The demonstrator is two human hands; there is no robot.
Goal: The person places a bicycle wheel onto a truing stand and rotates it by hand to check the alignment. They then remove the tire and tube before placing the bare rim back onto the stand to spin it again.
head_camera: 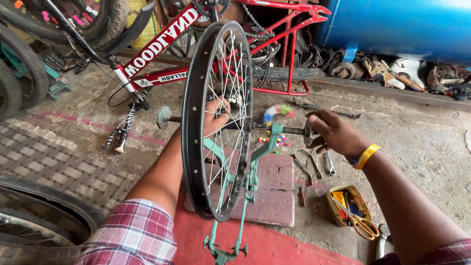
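From the head camera, a bare black metal bicycle rim with silver spokes [216, 122] stands upright in a green metal truing stand [245, 186], near the middle of the scene, its axle lying across left to right. The left hand [216, 115] reaches in from the left, fingers curled through the spokes onto the hub, holding it. The right hand [333, 132], with a yellow wristband [365, 156], is closed round the round metal knob at the right end of the threaded axle [294, 130]; how tightly cannot be told. By the look of it the wheel is being fixed or adjusted on its axle in the stand; a turn at the knob would call for the left hand to hold the hub steady while the rim stays free of the stand's arms. On the concrete floor to the right lie silver spanners [314, 164], and nearer, an open yellow tin with orange-handled scissors [360, 223]. Small coloured beads [274, 141] lie scattered beyond the stand. A red bicycle frame [196, 39] lies at the far side, a tyre [44, 221] at the near left. There is open room to the right; the left is crowded.
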